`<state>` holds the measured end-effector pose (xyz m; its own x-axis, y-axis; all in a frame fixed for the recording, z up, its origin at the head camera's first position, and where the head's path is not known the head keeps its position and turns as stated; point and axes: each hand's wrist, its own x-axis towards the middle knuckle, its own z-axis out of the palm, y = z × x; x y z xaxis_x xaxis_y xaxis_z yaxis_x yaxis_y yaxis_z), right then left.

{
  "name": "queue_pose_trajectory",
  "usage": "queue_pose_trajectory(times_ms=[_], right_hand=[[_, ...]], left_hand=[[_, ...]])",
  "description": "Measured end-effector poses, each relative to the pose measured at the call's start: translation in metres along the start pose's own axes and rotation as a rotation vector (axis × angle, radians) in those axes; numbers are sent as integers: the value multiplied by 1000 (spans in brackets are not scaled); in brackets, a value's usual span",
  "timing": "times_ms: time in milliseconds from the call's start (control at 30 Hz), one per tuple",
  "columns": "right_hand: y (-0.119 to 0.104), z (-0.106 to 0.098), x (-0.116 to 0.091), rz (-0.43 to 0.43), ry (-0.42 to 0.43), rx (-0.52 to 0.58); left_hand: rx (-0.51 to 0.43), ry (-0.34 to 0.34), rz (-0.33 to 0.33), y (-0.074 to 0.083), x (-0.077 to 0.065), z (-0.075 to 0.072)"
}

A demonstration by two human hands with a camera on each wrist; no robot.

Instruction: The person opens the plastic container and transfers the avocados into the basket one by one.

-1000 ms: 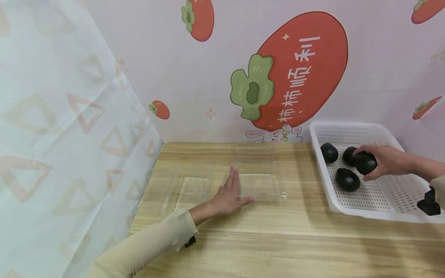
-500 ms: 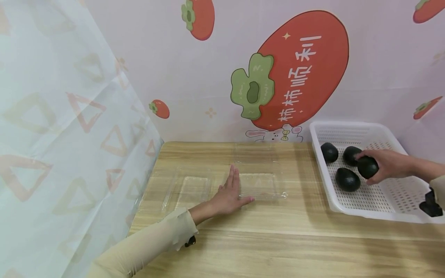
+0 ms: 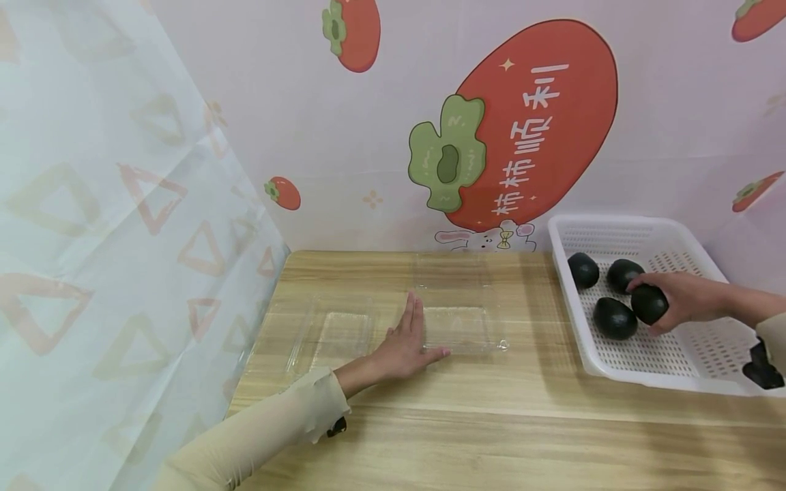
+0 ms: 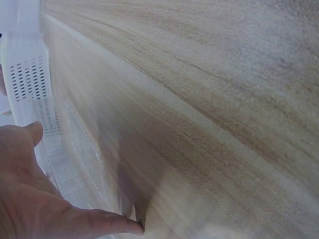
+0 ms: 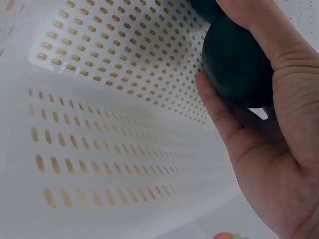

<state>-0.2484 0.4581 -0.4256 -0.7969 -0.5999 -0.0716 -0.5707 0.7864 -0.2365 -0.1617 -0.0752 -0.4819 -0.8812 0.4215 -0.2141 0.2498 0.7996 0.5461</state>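
Note:
My right hand [image 3: 688,300] grips a dark avocado [image 3: 649,304] low in the white basket, fingers and thumb around its sides. In the right wrist view this avocado [image 5: 237,64] sits between fingers and thumb. Three more avocados lie beside it: one avocado [image 3: 615,318] at front, another avocado [image 3: 623,275] behind, a third avocado [image 3: 583,271] by the left wall. My left hand [image 3: 400,346] lies with straight fingers and spread thumb at the left front corner of a clear plastic clamshell box [image 3: 457,327], whose lid [image 3: 451,271] is folded back.
The white perforated basket [image 3: 651,382] stands at the right of the wooden table [image 3: 491,436]. A second clear plastic box [image 3: 340,334] stands left of my left hand. Behind the table rises a wall sheet [image 3: 368,136] printed with persimmons; another sheet [image 3: 147,273] hangs at left.
My right hand has lowered the avocado slightly and moved it a little toward me in the basket, away from the rear avocado. My left hand has stayed still.

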Motion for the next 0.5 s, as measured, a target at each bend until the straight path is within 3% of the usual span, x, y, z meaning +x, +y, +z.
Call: queue_pose_trajectory(times_ms=[233, 500], right_hand=[[0, 1, -3, 26, -40, -7], [-1, 3, -5, 108, -150, 13]], left_hand=[[4, 2, 9, -1, 1, 1], [-4, 4, 6, -1, 1, 1]])
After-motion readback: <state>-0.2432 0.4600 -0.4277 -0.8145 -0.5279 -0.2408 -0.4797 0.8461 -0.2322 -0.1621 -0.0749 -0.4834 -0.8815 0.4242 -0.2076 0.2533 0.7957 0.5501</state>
